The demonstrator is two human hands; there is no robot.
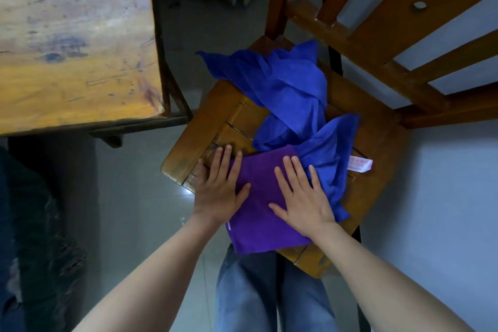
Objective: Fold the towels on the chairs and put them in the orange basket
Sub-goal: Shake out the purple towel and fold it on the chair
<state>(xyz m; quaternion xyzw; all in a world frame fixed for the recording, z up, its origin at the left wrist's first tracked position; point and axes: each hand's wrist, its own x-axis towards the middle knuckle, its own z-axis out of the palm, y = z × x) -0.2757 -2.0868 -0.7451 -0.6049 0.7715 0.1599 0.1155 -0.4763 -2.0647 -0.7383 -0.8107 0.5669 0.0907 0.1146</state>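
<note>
1. At the far left stands a worn wooden worktop (67, 48), its corner close to the chair; no towel lies on the part in view.
2. The chair seat (199, 129) serves as the folding surface, likely because the towels were lying there already.
3. The left hand (218, 191) lies flat with fingers straight and spread, holding nothing. Its palm rests on the left edge of the purple towel (258, 215) and its fingertips reach onto bare wood, so it seems to be pinning that edge.
4. The purple towel sits at the front of the seat, folded into a neat rectangle whose near edge hangs slightly over the seat front. It looks ready for a final press or another fold.
5. The right hand (301, 197) is also flat and spread, fingers apart, pressing the towel's right half, probably to smooth the fold.
6. The blue towel (283, 89) lies crumpled across the back and right of the seat, touching the purple one; it is not yet folded.
7. A white label (359, 164) pokes out at its right edge.
8. The chair back (404, 35) rises at the upper right.
9. The orange basket is not in view.
</note>
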